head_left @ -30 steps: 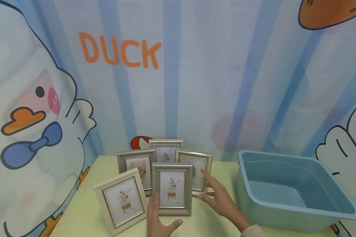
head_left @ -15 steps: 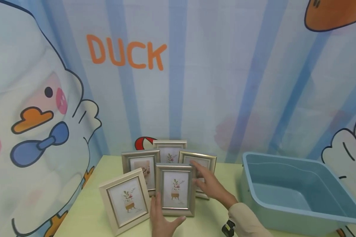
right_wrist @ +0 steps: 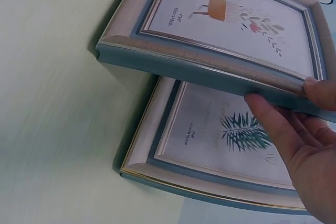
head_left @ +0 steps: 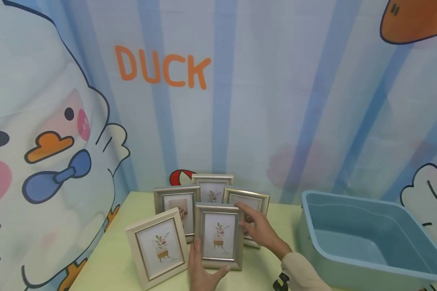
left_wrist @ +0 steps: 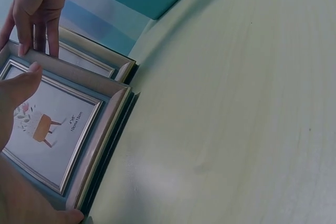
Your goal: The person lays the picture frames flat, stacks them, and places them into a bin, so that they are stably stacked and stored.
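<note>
Front picture frame stands with both hands touching opposite sides.

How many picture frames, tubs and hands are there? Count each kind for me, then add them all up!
Picture frames: 5 (one in front, one at the left, three behind)
Blue tub: 1
Hands: 2 (left hand, right hand)
Total: 8

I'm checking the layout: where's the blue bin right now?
In the head view, the blue bin stands at the right on the table, past the right hand.
</note>
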The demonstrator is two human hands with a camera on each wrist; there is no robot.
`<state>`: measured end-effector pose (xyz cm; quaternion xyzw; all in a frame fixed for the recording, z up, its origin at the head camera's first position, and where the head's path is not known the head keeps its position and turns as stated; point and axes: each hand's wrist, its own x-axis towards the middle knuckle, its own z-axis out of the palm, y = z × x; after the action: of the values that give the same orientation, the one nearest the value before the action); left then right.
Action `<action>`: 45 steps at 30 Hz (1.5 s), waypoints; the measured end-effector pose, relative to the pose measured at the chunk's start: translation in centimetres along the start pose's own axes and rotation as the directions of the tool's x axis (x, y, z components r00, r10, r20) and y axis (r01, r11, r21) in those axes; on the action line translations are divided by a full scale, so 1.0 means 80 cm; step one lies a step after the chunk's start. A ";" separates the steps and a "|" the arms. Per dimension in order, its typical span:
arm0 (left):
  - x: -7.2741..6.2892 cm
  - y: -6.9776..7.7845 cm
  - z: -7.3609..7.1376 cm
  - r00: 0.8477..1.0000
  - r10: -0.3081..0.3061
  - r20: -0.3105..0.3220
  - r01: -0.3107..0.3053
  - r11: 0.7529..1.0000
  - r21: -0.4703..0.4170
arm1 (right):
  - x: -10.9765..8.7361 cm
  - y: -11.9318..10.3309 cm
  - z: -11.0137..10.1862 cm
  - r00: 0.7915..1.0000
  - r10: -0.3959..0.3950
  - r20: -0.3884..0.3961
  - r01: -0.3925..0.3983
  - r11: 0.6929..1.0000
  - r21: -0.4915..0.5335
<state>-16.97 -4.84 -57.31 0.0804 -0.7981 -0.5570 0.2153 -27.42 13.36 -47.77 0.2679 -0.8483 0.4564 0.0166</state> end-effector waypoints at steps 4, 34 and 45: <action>0.000 0.004 -0.003 0.999 0.009 0.032 -0.009 1.000 -0.005 | -0.007 -0.005 -0.007 1.000 0.023 0.002 -0.023 0.999 0.036; 0.001 0.055 -0.026 0.907 -0.321 0.273 0.409 0.515 -0.753 | -0.050 -0.050 -0.059 0.972 0.164 -0.169 -0.071 0.890 0.451; -0.003 0.052 -0.024 0.911 -0.288 0.295 0.409 0.533 -0.741 | -0.061 -0.047 -0.055 0.946 0.269 -0.179 -0.112 0.793 0.599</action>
<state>-15.47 -4.87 -52.99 0.0967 -0.4500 -0.8859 0.0575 -22.40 17.30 -43.63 0.1118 -0.6814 0.7233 -0.0036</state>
